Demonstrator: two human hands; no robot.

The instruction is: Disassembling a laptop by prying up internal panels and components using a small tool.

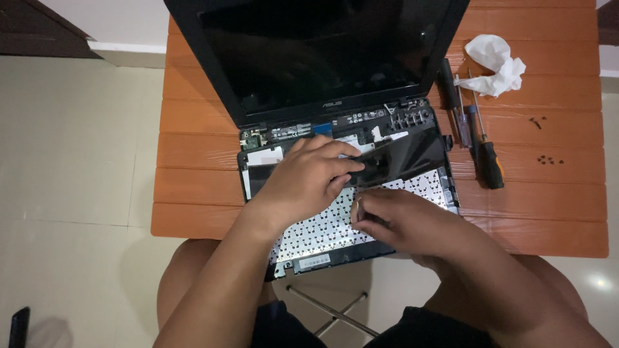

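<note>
Head view: 1 laptop [322, 58], 2 hands [309, 180], 3 screwdrivers [490, 161].

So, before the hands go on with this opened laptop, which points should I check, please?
1. Left hand holds the black panel: ok.
2. Right hand rests on the keyboard underside: ok.
3. Screwdrivers lie apart from the laptop, on the orange table: ok.
4. Loose screws stay grouped on the table: ok.
5. Cable under the panel is free: cannot tell.

Dark laptop screen [316, 48] stands open at the table's far side — black bezel, unlit.
</note>
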